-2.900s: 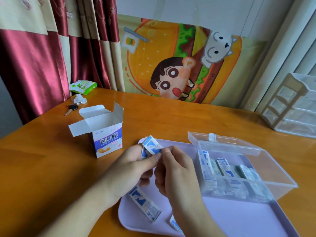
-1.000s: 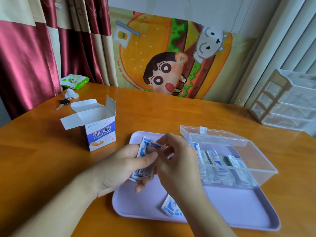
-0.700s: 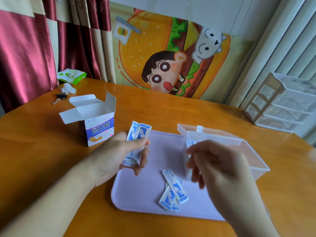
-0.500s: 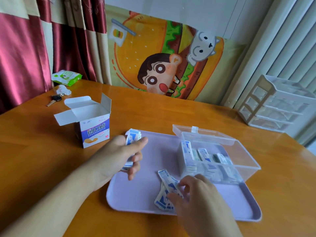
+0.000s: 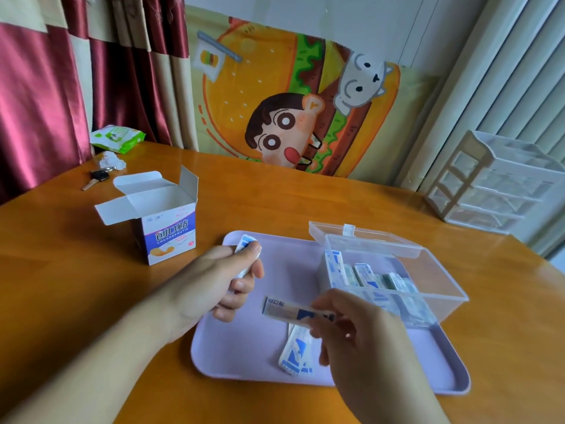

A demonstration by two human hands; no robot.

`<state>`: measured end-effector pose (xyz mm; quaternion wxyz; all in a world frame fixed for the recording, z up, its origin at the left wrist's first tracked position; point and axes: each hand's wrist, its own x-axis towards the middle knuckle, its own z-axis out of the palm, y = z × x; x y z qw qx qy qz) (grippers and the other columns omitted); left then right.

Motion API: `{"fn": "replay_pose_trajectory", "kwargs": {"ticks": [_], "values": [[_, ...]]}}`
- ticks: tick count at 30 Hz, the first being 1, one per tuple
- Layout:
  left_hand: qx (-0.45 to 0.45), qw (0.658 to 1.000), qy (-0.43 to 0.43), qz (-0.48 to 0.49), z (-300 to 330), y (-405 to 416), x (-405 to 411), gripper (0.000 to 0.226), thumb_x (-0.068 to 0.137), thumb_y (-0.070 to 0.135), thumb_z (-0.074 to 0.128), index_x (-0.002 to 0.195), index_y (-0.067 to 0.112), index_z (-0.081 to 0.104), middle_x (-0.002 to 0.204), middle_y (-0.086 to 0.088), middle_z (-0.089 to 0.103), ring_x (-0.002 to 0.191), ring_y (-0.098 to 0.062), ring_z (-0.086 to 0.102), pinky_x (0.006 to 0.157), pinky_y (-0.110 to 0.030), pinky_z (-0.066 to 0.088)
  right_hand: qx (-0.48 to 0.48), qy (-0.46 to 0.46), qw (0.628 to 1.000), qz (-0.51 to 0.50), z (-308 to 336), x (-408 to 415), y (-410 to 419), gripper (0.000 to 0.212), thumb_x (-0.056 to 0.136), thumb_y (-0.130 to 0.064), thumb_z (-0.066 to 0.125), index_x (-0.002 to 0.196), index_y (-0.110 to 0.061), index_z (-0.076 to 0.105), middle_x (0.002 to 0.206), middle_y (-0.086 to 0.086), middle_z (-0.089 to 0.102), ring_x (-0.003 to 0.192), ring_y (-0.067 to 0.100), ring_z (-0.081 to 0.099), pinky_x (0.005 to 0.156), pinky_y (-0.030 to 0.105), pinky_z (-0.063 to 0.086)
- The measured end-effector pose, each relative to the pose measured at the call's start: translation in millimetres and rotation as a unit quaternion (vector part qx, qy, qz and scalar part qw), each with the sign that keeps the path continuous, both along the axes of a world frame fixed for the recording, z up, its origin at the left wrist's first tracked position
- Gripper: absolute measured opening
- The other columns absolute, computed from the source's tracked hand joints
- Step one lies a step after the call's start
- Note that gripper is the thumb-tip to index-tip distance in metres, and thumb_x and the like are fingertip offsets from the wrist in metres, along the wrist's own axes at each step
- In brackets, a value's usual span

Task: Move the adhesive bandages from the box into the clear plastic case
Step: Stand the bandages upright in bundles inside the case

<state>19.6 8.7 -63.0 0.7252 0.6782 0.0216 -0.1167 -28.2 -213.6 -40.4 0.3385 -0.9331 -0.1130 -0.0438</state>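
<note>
1. Where half a second ago the right hand (image 5: pixel 363 335) lay low on the tray over the loose strips, it is now raised at lower centre of the frame, pinching one wrapped bandage (image 5: pixel 293 312) between thumb and fingertips; the strip lies level and points left, clear of the tray floor.
2. Left hand (image 5: pixel 214 286), centre-left, unchanged from before: fingers curled round a small bundle of bandages (image 5: pixel 244 243), the bundle's top poking out above the thumb.
3. Right wrist enters from the bottom edge, back of the hand toward the camera; left forearm runs in from the lower left corner.
4. Two or so loose bandages (image 5: pixel 295 351) remain flat on the lilac tray (image 5: pixel 244 347), just below the lifted strip.
5. Clear plastic case (image 5: pixel 434 280), right of centre on the tray, lid open toward the back; several bandages stand on edge inside.
6. Bandage box (image 5: pixel 168 237), flaps open, stands on the wooden table (image 5: pixel 275 197) left of the tray.
7. Upper left: key (image 5: pixel 96 178) and green packet (image 5: pixel 117 137). Right edge: white drawer unit (image 5: pixel 495 182).
</note>
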Motion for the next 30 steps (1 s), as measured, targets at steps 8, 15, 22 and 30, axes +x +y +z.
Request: {"fn": "replay_pose_trajectory", "kwargs": {"ticks": [8, 15, 22, 30], "values": [[0.05, 0.978, 0.018, -0.203, 10, -14, -9, 0.063, 0.099, 0.058, 0.055, 0.086, -0.001, 0.074, 0.087, -0.032, 0.071, 0.068, -0.042, 0.068, 0.058, -0.042, 0.06, -0.157, -0.141, 0.971, 0.115, 20, 18, 32, 0.013, 0.087, -0.03, 0.051, 0.091, -0.03, 0.063, 0.082, -0.009, 0.058, 0.074, 0.015, 0.057, 0.058, 0.037, 0.049], [0.042, 0.969, 0.002, -0.243, 6, -7, -13, 0.045, 0.098, 0.054, 0.056, 0.078, 0.016, 0.069, 0.071, -0.015, 0.055, 0.044, -0.02, 0.047, 0.041, -0.028, 0.044, -0.173, -0.08, 0.977, 0.098, 19, 31, 34, 0.01, 0.087, -0.014, 0.063, 0.086, -0.023, 0.066, 0.08, -0.006, 0.06, 0.068, 0.012, 0.056, 0.052, 0.027, 0.047], [0.079, 0.994, -0.043, -0.057, 4, -1, -8, 0.031, 0.103, 0.033, 0.058, 0.098, 0.003, 0.06, 0.065, -0.006, 0.05, 0.045, -0.015, 0.04, 0.043, -0.026, 0.035, -0.131, -0.027, 0.991, -0.005, -4, 4, 9, 0.022, 0.097, -0.039, 0.064, 0.115, -0.035, 0.052, 0.112, -0.018, 0.056, 0.095, 0.006, 0.056, 0.08, 0.025, 0.049], [0.096, 0.995, -0.034, -0.02, 3, -6, -8, 0.04, 0.096, 0.047, 0.063, 0.094, 0.007, 0.063, 0.063, -0.002, 0.048, 0.046, -0.012, 0.04, 0.044, -0.024, 0.033, -0.191, 0.101, 0.976, -0.007, -8, -8, 16, 0.066, 0.094, -0.057, 0.062, 0.149, -0.042, 0.029, 0.152, -0.023, 0.035, 0.137, 0.014, 0.046, 0.103, 0.036, 0.044]]}}
